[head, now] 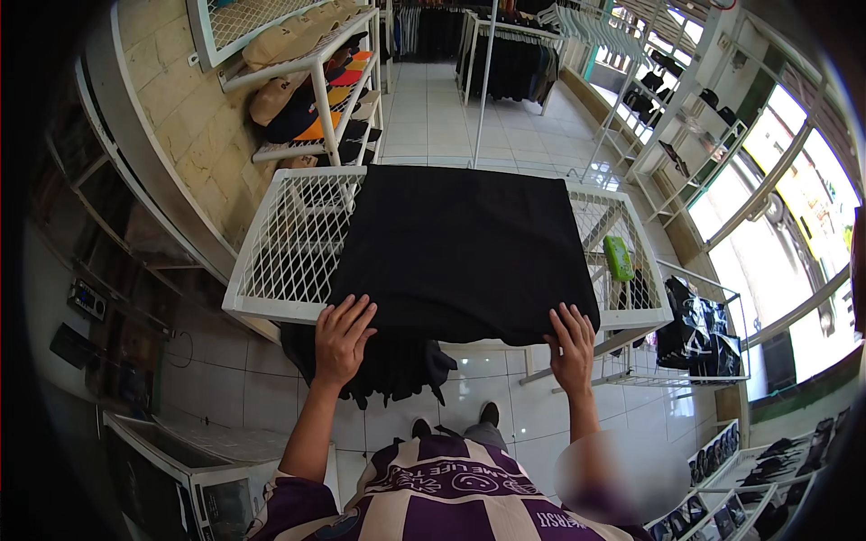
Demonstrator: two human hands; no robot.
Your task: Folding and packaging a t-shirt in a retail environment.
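A black cloth garment [467, 250] lies spread across a white metal mesh table [270, 308], its near edge reaching over the table's front rim. My left hand [343, 338] rests on the cloth's near left corner, fingers slightly apart. At the near right corner, my right hand [572, 345] lies on the fabric with its fingertips on top; the thumb points inward. Whether either hand pinches the cloth is not visible. Right of the garment, a green packet [618, 258] sits on the mesh. Dark fabric [399, 368] hangs below the table's front, near my left hand.
A white rack of caps [328, 101] stands beyond the table's left end. A thin upright pole [484, 88] rises behind the table. At the right is a wire rack holding dark plastic-wrapped packs [700, 331]. A white-framed case [203, 473] stands at the lower left.
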